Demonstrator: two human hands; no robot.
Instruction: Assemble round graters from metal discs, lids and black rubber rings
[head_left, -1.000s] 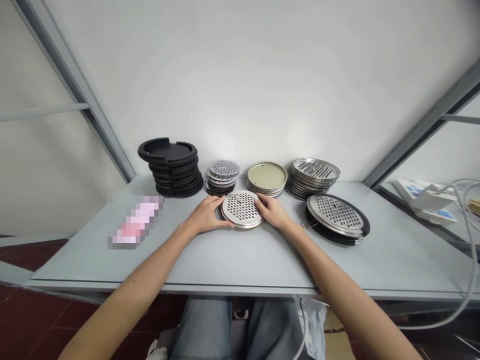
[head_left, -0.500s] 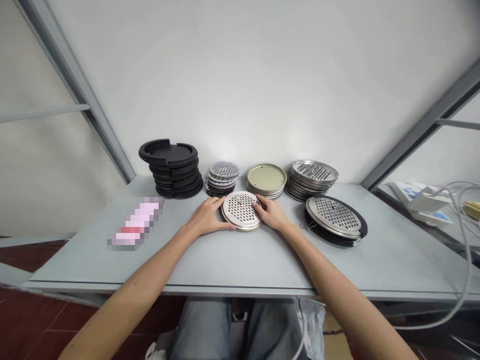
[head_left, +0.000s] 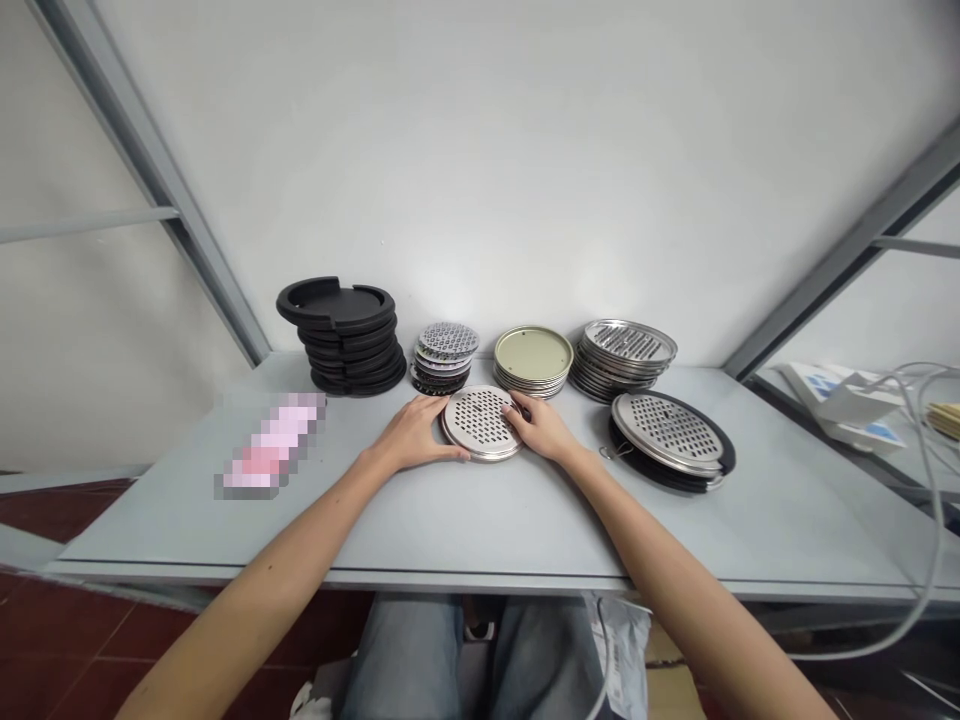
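Observation:
A round metal lid with rows of slots (head_left: 481, 418) lies in front of me, with a second rim showing just beneath its edge. My left hand (head_left: 415, 432) curves around its left side, thumb along the near edge and fingertips partly hidden behind it. On the opposite side, my right hand (head_left: 545, 424) grips the right rim with the thumb on top. Just behind are a stack of shallow olive-green round trays (head_left: 533, 355) and a stack of small patterned discs (head_left: 445, 350).
Black round holders (head_left: 345, 345) are stacked at back left, slotted metal lids (head_left: 628, 350) at back right. A slotted lid in a black holder (head_left: 673, 436) lies at right. A blurred pink object (head_left: 274, 445) is at left on the grey table (head_left: 450, 530). A white cable (head_left: 934, 540) hangs at far right.
The slotted lid has shifted very slightly toward me and sits closer over the rim beneath it. Both hands keep nearly the same place.

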